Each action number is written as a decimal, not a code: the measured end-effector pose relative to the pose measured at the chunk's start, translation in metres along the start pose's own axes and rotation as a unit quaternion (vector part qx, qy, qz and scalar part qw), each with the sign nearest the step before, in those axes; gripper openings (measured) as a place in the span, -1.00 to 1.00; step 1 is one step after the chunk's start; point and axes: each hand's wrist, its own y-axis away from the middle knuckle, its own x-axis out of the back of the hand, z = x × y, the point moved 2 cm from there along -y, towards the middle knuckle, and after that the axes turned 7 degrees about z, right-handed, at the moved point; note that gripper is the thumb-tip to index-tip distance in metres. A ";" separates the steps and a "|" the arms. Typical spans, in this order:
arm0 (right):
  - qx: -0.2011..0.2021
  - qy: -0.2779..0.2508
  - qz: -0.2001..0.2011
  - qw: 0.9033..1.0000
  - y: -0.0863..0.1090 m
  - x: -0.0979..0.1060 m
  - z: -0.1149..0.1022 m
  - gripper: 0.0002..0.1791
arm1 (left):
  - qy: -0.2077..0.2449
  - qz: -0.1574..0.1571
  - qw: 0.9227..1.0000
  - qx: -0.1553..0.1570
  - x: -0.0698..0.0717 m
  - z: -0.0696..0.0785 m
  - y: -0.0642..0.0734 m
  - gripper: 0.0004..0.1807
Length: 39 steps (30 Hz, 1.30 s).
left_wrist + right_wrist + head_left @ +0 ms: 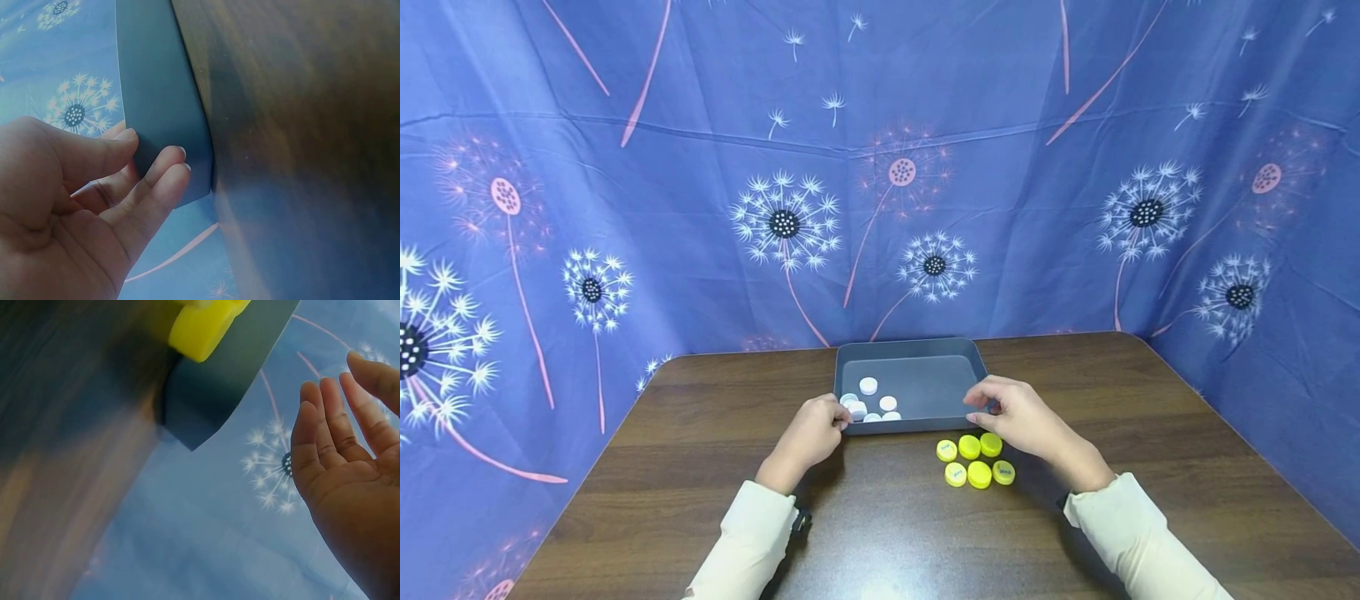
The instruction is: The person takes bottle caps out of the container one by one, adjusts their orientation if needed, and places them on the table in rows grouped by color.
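Note:
A dark grey tray point(936, 383) lies at the far side of the table, with several white bottle caps point(868, 386) gathered toward its near left corner. My left hand point(811, 433) pinches the tray's rim at that corner, thumb on the edge and fingertips against the outer wall point(159, 94) in the left wrist view. Over by the near right corner is my right hand point(1018, 417), its fingers relaxed and holding nothing; the right wrist view shows it apart from the tray. Several yellow bottle caps point(979, 475) sit in two rows on the table, just before the tray's near right side.
The brown wooden table point(700, 517) extends around the tray on every side. Behind it hangs a blue curtain point(700, 250) with a dandelion pattern, close to the table's back edge. A light sleeve point(748, 533) covers each forearm.

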 end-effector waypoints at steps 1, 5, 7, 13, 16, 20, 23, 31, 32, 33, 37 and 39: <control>-0.001 0.004 0.002 1.000 0.000 0.001 0.002 -0.80 | 0.000 0.000 1.000 0.000 0.000 0.000 0.000 -0.80; -0.009 0.015 0.002 1.000 0.000 0.002 0.011 -0.80 | -0.002 0.000 1.000 0.003 0.000 0.000 0.000 -0.80; -0.014 0.022 -0.003 1.000 0.000 0.002 0.014 -0.80 | -0.005 0.001 1.000 0.005 -0.001 0.000 -0.001 -0.80; -0.020 0.048 -0.026 0.998 0.003 -0.002 0.024 -0.78 | -0.009 -0.004 1.000 0.012 -0.001 0.000 0.000 -0.80; -0.016 0.056 -0.028 0.998 0.001 -0.004 0.029 -0.82 | -0.008 -0.003 1.000 0.012 -0.001 0.001 0.000 -0.80; -0.020 0.066 -0.039 0.997 -0.001 -0.005 0.034 -0.86 | -0.008 -0.003 1.000 0.012 -0.001 0.000 0.001 -0.81; -0.025 0.069 -0.054 0.996 -0.003 -0.006 0.036 -0.87 | -0.006 -0.004 1.000 0.011 -0.001 0.000 0.001 -0.80; -0.028 0.081 -0.085 0.993 -0.012 -0.006 0.030 -0.85 | -0.003 0.005 1.000 0.004 0.001 0.001 0.001 -0.78; -0.031 0.080 -0.088 0.992 -0.013 -0.006 0.029 -0.84 | -0.004 0.005 1.000 0.004 0.001 0.001 0.001 -0.78; -0.034 0.081 -0.092 0.992 -0.014 -0.006 0.028 -0.83 | -0.004 0.005 1.000 0.005 0.001 0.001 0.001 -0.78; -0.054 0.081 -0.101 0.990 -0.015 -0.006 0.030 -0.80 | -0.003 0.002 1.000 0.006 0.000 0.001 0.001 -0.79; -0.056 0.084 -0.100 0.990 -0.015 -0.006 0.031 -0.80 | -0.004 0.001 1.000 0.003 0.000 0.001 0.001 -0.79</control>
